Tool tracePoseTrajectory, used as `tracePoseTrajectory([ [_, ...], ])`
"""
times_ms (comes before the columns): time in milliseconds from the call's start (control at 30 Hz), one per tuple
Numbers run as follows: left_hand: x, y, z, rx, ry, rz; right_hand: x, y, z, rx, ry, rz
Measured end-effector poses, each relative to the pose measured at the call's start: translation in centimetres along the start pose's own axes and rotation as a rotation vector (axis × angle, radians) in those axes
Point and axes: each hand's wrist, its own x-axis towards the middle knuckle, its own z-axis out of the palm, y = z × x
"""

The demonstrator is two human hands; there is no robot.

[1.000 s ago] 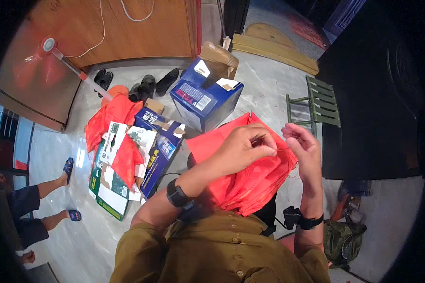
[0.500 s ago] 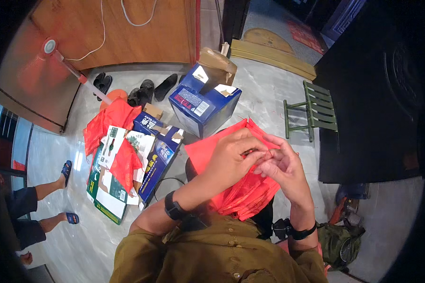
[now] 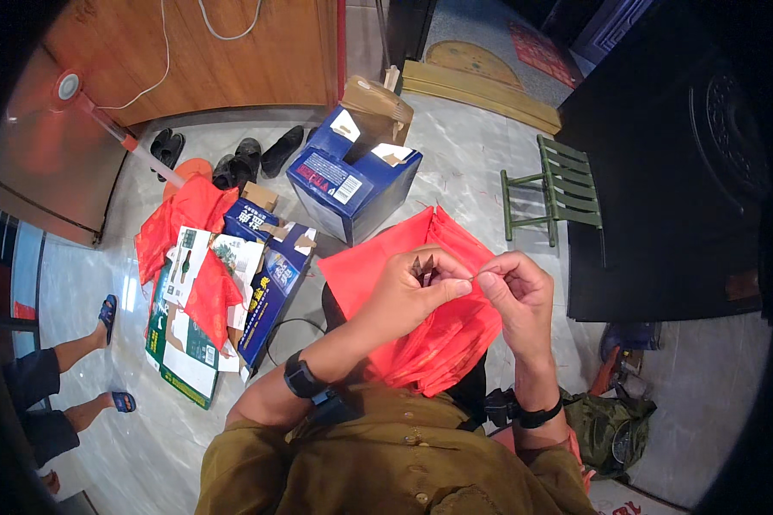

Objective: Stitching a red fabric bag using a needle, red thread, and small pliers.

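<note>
Over the person's lap, the red cloth [image 3: 447, 339] lies beneath both hands and reaches back toward the body, its folds running lengthwise away from the waist. The left hand [image 3: 421, 290] crosses nearer its middle, fingers curled around a dark pointed tool [image 3: 423, 269]; the right hand [image 3: 520, 299] is at its right edge, thumb and forefinger together. Their fingertips nearly meet; whatever is pinched there is too small to tell.

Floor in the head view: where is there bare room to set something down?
Mostly bare floor lies between the blue carton and green stool, and between the flattened boxes and blue sandals. It is crowded where those boxes, red cloth and black shoes lie together.
</note>
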Motion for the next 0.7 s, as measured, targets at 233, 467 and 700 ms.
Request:
tracePoseTrajectory([
  [233,0.3,0.4,-0.3,0.151,-0.023,0.06,-0.4,1.1,0.1,0.005,0.146,-0.093],
  [467,0.2,1.9,-0.4,0.372,0.046,0.184,-0.6,1.6,-0.2,0.002,0.292,-0.24],
  [700,0.1,1.9,-0.3,0.472,0.062,0.362,-0.8,2.0,0.5,-0.024,0.26,-0.261],
])
